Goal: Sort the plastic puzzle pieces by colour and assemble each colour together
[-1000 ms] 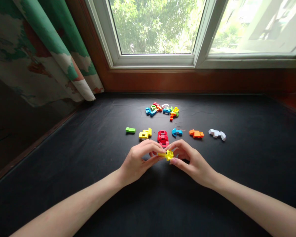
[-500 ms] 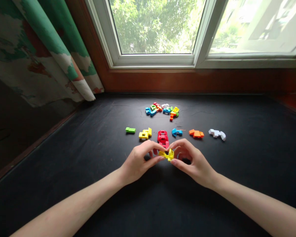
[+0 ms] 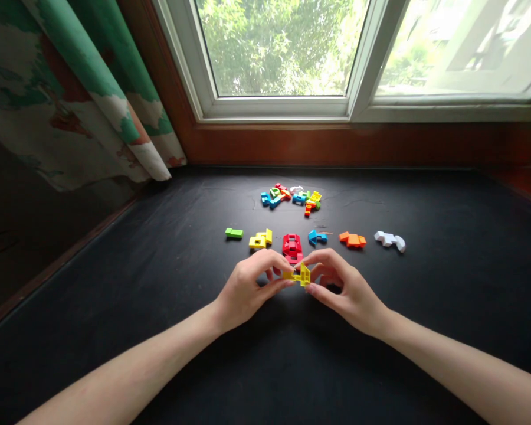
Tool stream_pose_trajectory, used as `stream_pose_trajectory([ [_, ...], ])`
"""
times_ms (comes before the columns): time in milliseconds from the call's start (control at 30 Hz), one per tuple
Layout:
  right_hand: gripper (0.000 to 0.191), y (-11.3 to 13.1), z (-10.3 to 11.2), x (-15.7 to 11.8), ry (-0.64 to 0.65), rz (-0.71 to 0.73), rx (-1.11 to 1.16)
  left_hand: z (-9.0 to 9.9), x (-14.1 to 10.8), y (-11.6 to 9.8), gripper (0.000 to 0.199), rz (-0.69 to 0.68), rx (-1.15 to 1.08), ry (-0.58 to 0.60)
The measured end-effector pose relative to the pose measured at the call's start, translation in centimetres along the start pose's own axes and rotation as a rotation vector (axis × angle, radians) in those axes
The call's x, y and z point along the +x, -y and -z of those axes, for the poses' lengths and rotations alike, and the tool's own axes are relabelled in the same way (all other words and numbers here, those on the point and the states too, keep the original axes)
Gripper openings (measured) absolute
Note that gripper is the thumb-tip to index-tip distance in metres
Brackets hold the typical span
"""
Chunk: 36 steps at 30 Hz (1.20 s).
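A small yellow plastic toy piece (image 3: 303,275) is pinched between both hands above the black table. My left hand (image 3: 252,282) grips its left end between thumb and fingers. At the other end, the thumb and fingertips of my right hand (image 3: 343,289) close on the taller, hollow part. Just beyond the fingertips lies a red toy piece (image 3: 292,243), its near end partly hidden. In the same row are a green piece (image 3: 234,234), another yellow piece (image 3: 261,239), a blue piece (image 3: 317,237), an orange piece (image 3: 353,239) and a white piece (image 3: 390,240).
Farther back on the black table (image 3: 159,283) lies a loose pile of several coloured pieces (image 3: 298,199). A window (image 3: 283,109) with a white frame stands behind the table. A patterned curtain (image 3: 128,112) hangs at the left.
The yellow toy piece has been turned slightly between my fingers, so its hollow end now faces me more. Both hands stay almost in place.
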State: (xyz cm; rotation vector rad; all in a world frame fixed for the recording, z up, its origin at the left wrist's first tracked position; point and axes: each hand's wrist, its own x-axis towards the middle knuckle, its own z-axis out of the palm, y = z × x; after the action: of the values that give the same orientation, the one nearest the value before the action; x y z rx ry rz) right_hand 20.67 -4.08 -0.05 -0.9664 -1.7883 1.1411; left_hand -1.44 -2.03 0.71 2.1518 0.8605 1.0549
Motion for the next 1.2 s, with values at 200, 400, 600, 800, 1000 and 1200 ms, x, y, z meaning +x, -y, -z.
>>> stream_pose_trajectory([
  [200, 0.025, -0.1, -0.05, 0.01, 0.0, 0.003, 0.012, 0.01, 0.08, -0.19, 0.007, -0.014, -0.008, -0.024],
  [400, 0.025, -0.14, -0.05, -0.11, -0.014, 0.018, 0.02, -0.03, 0.1, -0.25, 0.009, 0.009, -0.029, -0.024],
  [600, 0.024, -0.05, -0.06, -0.17, -0.027, 0.003, 0.033, 0.06, 0.09, -0.22, 0.009, 0.005, -0.01, -0.018],
  [800, 0.019, 0.02, 0.1, -0.25, -0.03, -0.013, 0.034, 0.16, 0.17, -0.3, 0.011, -0.005, 0.043, 0.016],
  [1000, 0.022, 0.02, 0.27, -0.16, -0.053, 0.012, -0.021, 0.25, 0.22, -0.43, 0.01, 0.007, 0.063, 0.005],
  [1200, 0.026, 0.07, 0.38, 0.02, -0.03, -0.007, -0.007, 0.2, 0.29, -0.5, 0.005, 0.027, 0.07, -0.021],
])
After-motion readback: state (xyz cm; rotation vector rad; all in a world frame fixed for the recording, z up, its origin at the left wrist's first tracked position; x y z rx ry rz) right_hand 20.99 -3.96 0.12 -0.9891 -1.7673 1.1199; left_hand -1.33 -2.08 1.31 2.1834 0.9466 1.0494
